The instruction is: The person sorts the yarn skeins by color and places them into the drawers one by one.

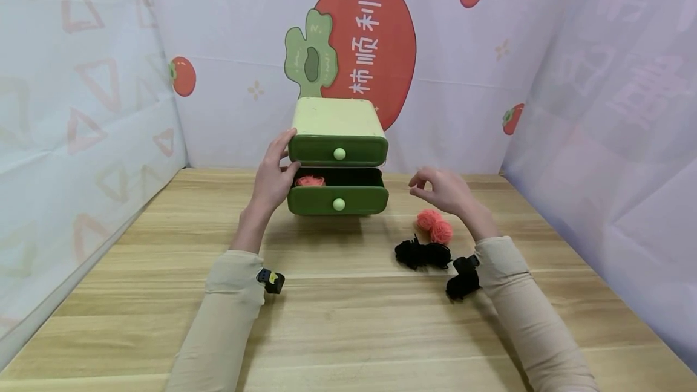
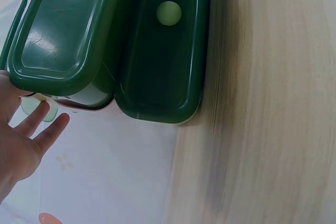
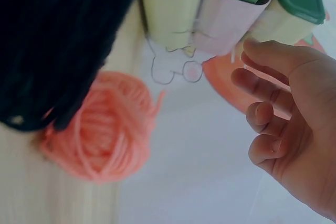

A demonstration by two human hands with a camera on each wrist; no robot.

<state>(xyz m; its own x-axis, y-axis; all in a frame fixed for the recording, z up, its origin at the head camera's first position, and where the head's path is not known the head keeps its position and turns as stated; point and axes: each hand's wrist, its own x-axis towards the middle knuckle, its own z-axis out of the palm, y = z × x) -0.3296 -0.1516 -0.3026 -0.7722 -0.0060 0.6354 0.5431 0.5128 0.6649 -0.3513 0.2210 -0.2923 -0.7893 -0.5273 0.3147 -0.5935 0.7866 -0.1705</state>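
Note:
A small cabinet (image 1: 340, 117) with a pale top and green drawer fronts stands at the back middle of the table. One drawer (image 1: 316, 201) below the top drawer (image 1: 313, 151) is pulled out, with a coral yarn ball (image 1: 310, 181) inside at its left. My left hand (image 1: 274, 177) rests at the cabinet's left side, fingers spread, thumb near the pulled-out drawer. Right of the cabinet, my right hand (image 1: 446, 189) hangs in the air with loosely bent fingers, nothing between them. Below it lie coral yarn balls (image 1: 441, 233) and a black yarn bundle (image 1: 422, 254).
Another black yarn bundle (image 1: 461, 287) lies beside the right wrist, partly hidden by the wrist camera. A lower drawer (image 2: 157, 72) shows beneath the pulled-out one in the left wrist view. Printed cloth (image 1: 229, 23) hangs behind the wooden table (image 1: 348, 331) and at both sides.

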